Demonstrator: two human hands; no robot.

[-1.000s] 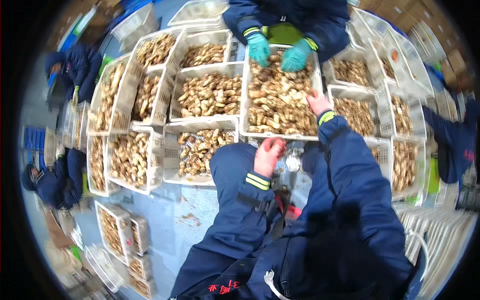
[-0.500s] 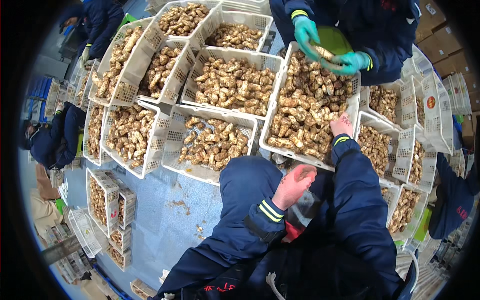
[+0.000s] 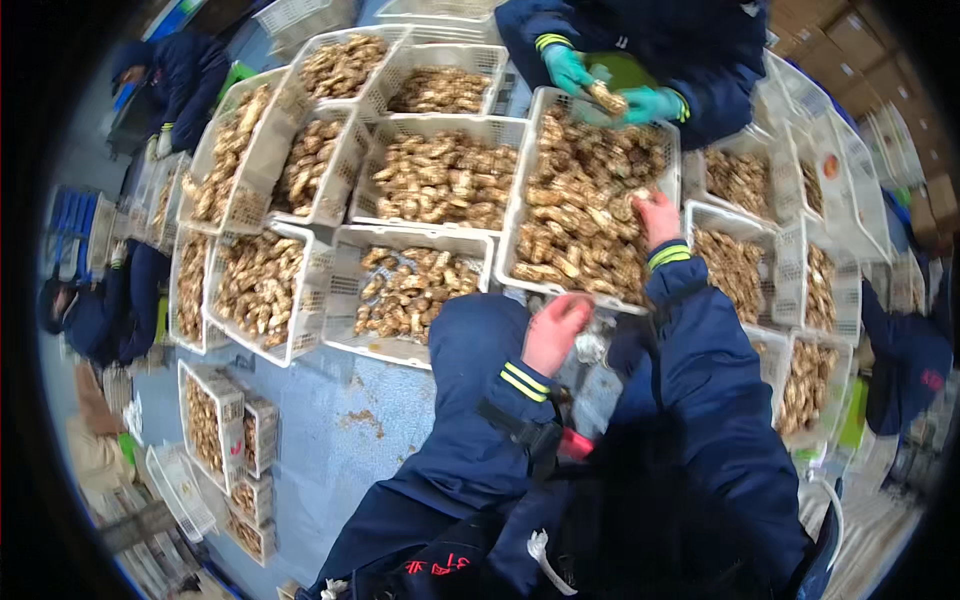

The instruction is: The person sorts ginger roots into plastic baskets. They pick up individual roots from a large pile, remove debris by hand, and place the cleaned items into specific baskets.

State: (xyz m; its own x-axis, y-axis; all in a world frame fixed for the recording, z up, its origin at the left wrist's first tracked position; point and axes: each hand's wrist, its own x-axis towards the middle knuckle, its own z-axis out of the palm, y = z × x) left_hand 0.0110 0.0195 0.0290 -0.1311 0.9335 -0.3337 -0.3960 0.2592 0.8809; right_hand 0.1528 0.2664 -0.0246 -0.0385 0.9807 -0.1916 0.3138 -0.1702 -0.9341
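Observation:
A white mesh crate heaped with knobbly brown-and-cream mushrooms stands in front of me. My right hand reaches over its right side, fingertips pinched on a pale mushroom at the edge of the heap. My left hand is just outside the crate's near rim, its fingers curled together. Whatever the left fingers may hold is hidden. Across the crate, a co-worker's green-gloved hands hold a single mushroom above the heap.
More mushroom crates adjoin on the left, including a partly filled crate and a fuller crate. Crates on the right flank my right arm. Smaller crates stand on the blue floor, lower left. Other people work at both sides.
The view has shifted. My left hand has come closer to the crate's near rim, with its fingers more curled. My right hand stays at the heap. The co-worker's hands have drawn together around a mushroom.

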